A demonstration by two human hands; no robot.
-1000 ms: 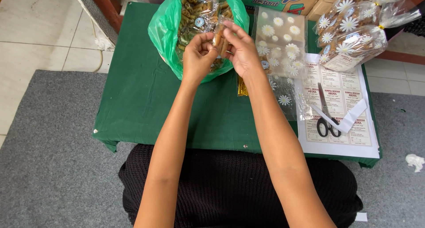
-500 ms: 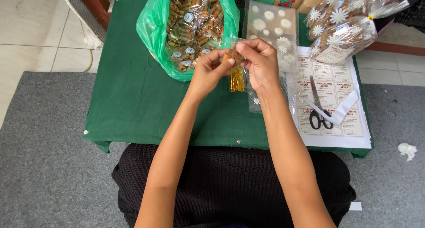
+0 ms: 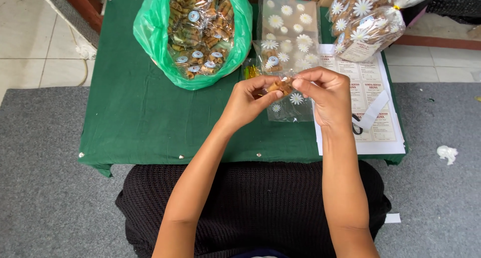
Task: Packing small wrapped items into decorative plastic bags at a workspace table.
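My left hand (image 3: 248, 100) and my right hand (image 3: 325, 95) meet over the low green table (image 3: 140, 122), both pinching one small clear packet of brown snack sticks (image 3: 281, 86). Under the hands lie clear bags printed with white daisies (image 3: 290, 105). A green plastic bag (image 3: 150, 35) full of such small snack packets (image 3: 200, 27) stands open at the table's far side, left of my hands.
A white sheet of labels (image 3: 371, 138) lies at the table's right, with black scissors (image 3: 357, 126) partly hidden by my right hand. Filled daisy bags (image 3: 366, 22) are piled at the far right. Grey carpet (image 3: 40, 188) surrounds the table; a crumpled white scrap (image 3: 446, 153) lies on it.
Both hands have drawn back from the green bag toward me, bringing a small snack packet with them, and now hold it over the daisy bags.
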